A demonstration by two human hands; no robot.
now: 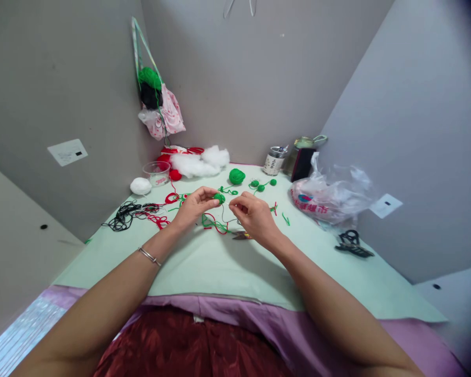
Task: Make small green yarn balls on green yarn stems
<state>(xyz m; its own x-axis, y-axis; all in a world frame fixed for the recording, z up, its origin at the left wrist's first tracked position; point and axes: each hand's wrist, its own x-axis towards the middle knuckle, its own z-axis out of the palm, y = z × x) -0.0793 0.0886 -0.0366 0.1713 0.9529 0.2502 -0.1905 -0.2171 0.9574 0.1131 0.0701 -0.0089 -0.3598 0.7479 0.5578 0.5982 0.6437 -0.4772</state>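
Over the middle of the table, my left hand [196, 207] pinches a small green yarn ball [219, 198] between thumb and fingertips. Close to its right side is my right hand [253, 213], thumb and fingers pressed together on something too thin to make out. A dark thread [223, 213] hangs below the green ball between the two hands. Scissors [241, 236] lie on the table under my right hand, their handles partly hidden by it. Loose red and green yarn ends [216, 224] lie below the hands.
Behind the hands sit a green yarn ball [237, 176] and several small green balls [261, 188]. Tangled black yarn [122, 215], a white yarn ball [141, 186], a clear tub [157, 174] and white stuffing [196, 162] are left. A plastic bag [325, 196] and black claw clip [353, 244] lie right.
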